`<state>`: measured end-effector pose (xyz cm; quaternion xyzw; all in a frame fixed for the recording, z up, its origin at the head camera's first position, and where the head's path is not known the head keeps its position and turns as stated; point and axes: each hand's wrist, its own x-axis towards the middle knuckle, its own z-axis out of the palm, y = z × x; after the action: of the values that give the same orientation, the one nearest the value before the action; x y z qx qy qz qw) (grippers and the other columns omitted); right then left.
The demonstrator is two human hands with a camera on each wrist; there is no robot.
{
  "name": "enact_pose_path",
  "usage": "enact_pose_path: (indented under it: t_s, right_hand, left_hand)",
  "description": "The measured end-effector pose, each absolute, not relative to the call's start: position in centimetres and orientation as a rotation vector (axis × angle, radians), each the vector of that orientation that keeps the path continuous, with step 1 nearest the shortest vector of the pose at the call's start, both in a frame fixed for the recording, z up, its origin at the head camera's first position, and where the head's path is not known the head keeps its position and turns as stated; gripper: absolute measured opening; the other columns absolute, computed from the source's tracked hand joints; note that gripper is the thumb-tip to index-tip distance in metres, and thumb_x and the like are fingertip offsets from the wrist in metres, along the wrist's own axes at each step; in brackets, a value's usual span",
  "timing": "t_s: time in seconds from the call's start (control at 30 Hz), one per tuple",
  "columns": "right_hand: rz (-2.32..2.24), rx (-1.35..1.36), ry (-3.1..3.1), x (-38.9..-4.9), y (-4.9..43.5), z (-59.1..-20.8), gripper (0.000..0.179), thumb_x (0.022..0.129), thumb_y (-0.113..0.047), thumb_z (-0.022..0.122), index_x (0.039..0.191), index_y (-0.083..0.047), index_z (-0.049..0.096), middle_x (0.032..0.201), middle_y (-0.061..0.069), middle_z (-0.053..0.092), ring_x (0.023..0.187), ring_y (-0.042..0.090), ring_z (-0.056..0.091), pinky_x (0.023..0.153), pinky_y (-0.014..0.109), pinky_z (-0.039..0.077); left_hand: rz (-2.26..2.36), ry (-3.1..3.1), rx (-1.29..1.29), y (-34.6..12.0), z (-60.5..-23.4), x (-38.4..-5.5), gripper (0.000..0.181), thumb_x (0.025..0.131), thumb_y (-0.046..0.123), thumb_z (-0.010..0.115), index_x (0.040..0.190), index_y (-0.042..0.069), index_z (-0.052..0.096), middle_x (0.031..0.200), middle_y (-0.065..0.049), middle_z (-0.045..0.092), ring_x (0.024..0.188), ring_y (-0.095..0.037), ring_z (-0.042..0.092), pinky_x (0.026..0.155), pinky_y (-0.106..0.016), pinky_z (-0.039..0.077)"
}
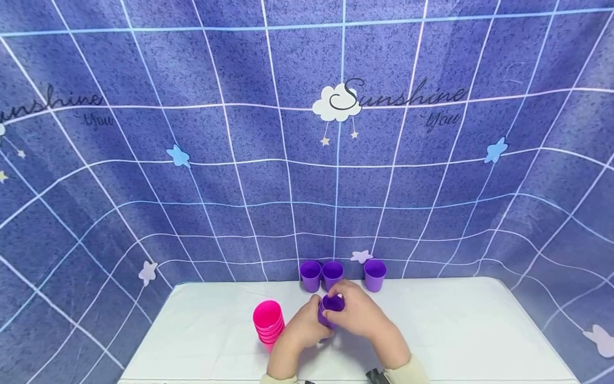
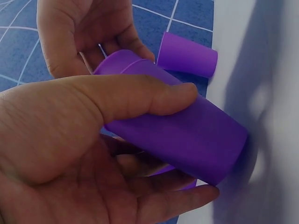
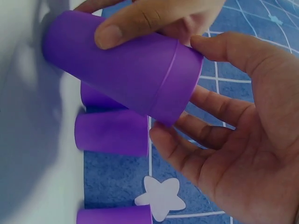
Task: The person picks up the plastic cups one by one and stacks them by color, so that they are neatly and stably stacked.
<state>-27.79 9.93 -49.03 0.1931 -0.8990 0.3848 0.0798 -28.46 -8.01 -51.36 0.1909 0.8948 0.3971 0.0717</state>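
Two nested purple cups (image 1: 332, 304) are held tilted over the table, one rim showing just above the other. My left hand (image 1: 305, 324) grips the outer cup (image 2: 182, 126), thumb along one side and fingers beneath. At the top end, my right hand (image 1: 360, 310) pinches the rim of the inner cup (image 3: 184, 88) between thumb and fingertips. Behind the hands, three purple cups stand upright: two side by side, a left one (image 1: 310, 277) and a middle one (image 1: 333, 272), and one apart on the right (image 1: 375, 276).
A leaning stack of several pink cups (image 1: 267, 320) stands left of my left hand, its lower part partly hidden by the forearm. The white table (image 1: 479, 330) meets a blue checked curtain (image 1: 431, 213) along its back edge.
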Motion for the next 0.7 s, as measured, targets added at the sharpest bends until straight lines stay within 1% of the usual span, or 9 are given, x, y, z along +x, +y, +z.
enact_pose_path:
  t_s: [0.13, 0.2, 0.3, 0.43, 0.6, 0.7]
  right_hand:
    - [1.162, 0.618, -2.685, -27.69, 9.61, -49.01, 0.025, 0.082, -0.022, 0.085, 0.099, -0.009, 0.072, 0.106, 0.005, 0.071, 0.103, 0.021, 0.068, 0.090, 0.039, 0.060]
    - [1.148, 0.626, -2.683, -27.67, 9.54, -49.00, 0.024, 0.082, -0.022, 0.085, 0.098, -0.010, 0.072, 0.104, 0.003, 0.070, 0.101, 0.019, 0.068, 0.088, 0.036, 0.059]
    - [1.135, 0.617, -2.685, -27.60, 9.58, -48.94, 0.024, 0.082, -0.023, 0.086, 0.097, -0.011, 0.072, 0.102, 0.001, 0.069, 0.099, 0.017, 0.067, 0.088, 0.036, 0.058]
    - [1.109, 0.581, -2.714, -27.49, 9.68, -48.86, 0.028, 0.083, -0.028, 0.086, 0.100, -0.011, 0.072, 0.104, 0.001, 0.069, 0.102, 0.018, 0.066, 0.092, 0.040, 0.059]
    - [1.116, 0.535, -2.719, -27.36, 9.79, -48.72, 0.038, 0.085, -0.037, 0.085, 0.104, -0.007, 0.072, 0.114, 0.006, 0.071, 0.111, 0.026, 0.068, 0.098, 0.049, 0.059]
    - [1.137, 0.508, -2.706, -27.39, 9.98, -48.68, 0.043, 0.085, -0.040, 0.084, 0.109, -0.006, 0.073, 0.121, 0.009, 0.072, 0.118, 0.031, 0.067, 0.101, 0.053, 0.057]
  left_hand:
    - [1.206, 2.684, 0.567, -8.05, -51.40, -28.46, 0.060, 0.065, 0.004, 0.087, 0.115, 0.002, 0.055, 0.110, -0.015, 0.072, 0.101, -0.031, 0.071, 0.093, -0.051, 0.059]
    - [1.217, 2.680, 0.557, -8.06, -51.38, -28.43, 0.061, 0.066, 0.007, 0.088, 0.116, 0.003, 0.055, 0.110, -0.014, 0.072, 0.102, -0.030, 0.071, 0.093, -0.051, 0.059]
    - [1.237, 2.662, 0.543, -8.02, -51.33, -28.37, 0.060, 0.068, 0.013, 0.089, 0.117, 0.004, 0.055, 0.112, -0.013, 0.072, 0.105, -0.030, 0.071, 0.095, -0.052, 0.058]
    - [1.256, 2.641, 0.524, -7.98, -51.23, -28.20, 0.057, 0.072, 0.015, 0.089, 0.117, 0.006, 0.055, 0.114, -0.013, 0.072, 0.107, -0.032, 0.071, 0.098, -0.055, 0.057]
    - [1.254, 2.640, 0.520, -7.97, -51.19, -28.15, 0.055, 0.074, 0.014, 0.088, 0.117, 0.004, 0.055, 0.114, -0.015, 0.071, 0.108, -0.033, 0.071, 0.098, -0.058, 0.057]
    - [1.236, 2.648, 0.524, -7.94, -51.24, -28.21, 0.056, 0.074, 0.015, 0.088, 0.118, 0.004, 0.055, 0.113, -0.014, 0.071, 0.106, -0.032, 0.071, 0.096, -0.057, 0.058]
